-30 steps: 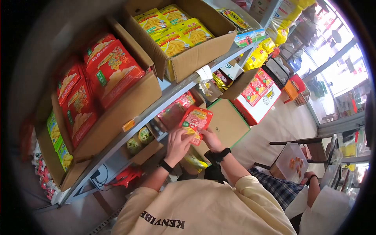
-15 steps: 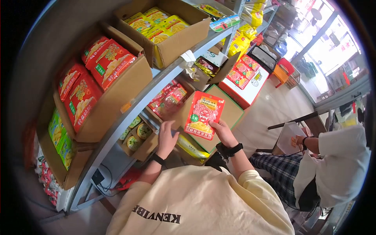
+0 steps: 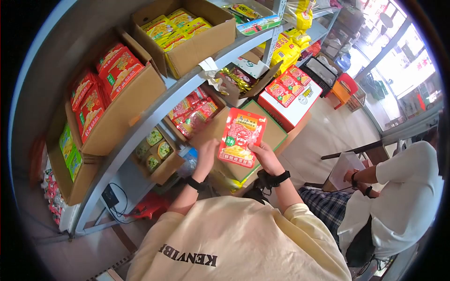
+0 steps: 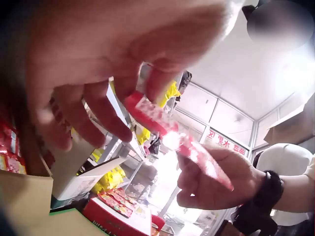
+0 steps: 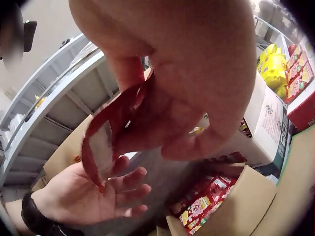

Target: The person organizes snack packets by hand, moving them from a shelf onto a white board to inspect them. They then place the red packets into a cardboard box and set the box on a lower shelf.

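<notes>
A red packet [image 3: 241, 138] with a face printed on it stands nearly upright, its front to the head camera. My right hand [image 3: 268, 157] grips its right edge, thumb on the front and fingers behind. At the left edge is my left hand [image 3: 206, 157]. The left wrist view shows that hand [image 4: 123, 44] pinching the packet [image 4: 172, 132] between thumb and forefinger, other fingers loosely spread. In the right wrist view, my left hand's [image 5: 78, 196] thumb is hidden behind the packet [image 5: 110, 128].
Open cartons of red packets [image 3: 115, 70] and yellow packets [image 3: 176, 28] line the upper shelf [image 3: 187, 77]. Below are a carton of red packs [image 3: 192, 112] and one of round tubs [image 3: 157, 147]. A white-and-red box [image 3: 300, 100] lies beyond. Another person [image 3: 398, 192] sits right.
My left hand, off the packet half a second ago, is back at its left edge. The packet has turned face-on since a second ago. The head view has shifted; the other person leans differently.
</notes>
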`<state>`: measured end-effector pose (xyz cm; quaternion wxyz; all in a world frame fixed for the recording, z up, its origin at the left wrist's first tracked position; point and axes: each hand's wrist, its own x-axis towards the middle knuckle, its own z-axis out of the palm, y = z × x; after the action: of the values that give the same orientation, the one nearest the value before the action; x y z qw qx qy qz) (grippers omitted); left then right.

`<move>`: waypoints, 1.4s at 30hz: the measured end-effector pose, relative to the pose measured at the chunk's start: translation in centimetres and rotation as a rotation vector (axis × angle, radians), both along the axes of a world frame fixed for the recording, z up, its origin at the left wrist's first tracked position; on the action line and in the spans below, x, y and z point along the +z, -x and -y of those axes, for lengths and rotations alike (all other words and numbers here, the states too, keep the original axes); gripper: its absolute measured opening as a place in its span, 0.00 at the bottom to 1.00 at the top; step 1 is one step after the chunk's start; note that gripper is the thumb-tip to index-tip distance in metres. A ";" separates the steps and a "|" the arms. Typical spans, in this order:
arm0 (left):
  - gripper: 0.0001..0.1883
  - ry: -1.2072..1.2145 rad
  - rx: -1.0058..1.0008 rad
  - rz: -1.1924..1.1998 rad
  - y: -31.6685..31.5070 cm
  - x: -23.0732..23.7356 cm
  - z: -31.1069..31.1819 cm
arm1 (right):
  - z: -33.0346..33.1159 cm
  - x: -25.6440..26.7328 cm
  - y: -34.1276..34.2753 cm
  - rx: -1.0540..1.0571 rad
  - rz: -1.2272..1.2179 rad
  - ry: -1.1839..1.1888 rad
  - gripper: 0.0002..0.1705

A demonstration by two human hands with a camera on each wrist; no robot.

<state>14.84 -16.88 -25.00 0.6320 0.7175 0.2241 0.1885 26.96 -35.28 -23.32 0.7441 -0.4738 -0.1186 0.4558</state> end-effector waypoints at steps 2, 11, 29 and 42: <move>0.17 0.110 0.076 0.048 -0.4 -1.1 0.6 | 1.6 0.4 -1.2 0.010 -0.021 -0.021 0.17; 0.11 0.205 0.107 0.049 -2.0 0.7 9.7 | 7.3 -1.3 -5.6 0.213 -0.025 0.038 0.18; 0.11 0.331 0.040 -0.003 3.8 1.3 11.2 | 8.0 -2.8 -1.0 0.351 0.248 0.195 0.11; 0.14 0.257 0.157 -0.183 6.9 -3.2 7.1 | 6.6 -3.5 -2.1 0.036 0.248 0.209 0.07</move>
<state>7.91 -23.99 -28.22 0.6790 0.6252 0.3582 0.1408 29.03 -41.93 -26.86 0.6620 -0.5990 -0.1699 0.4172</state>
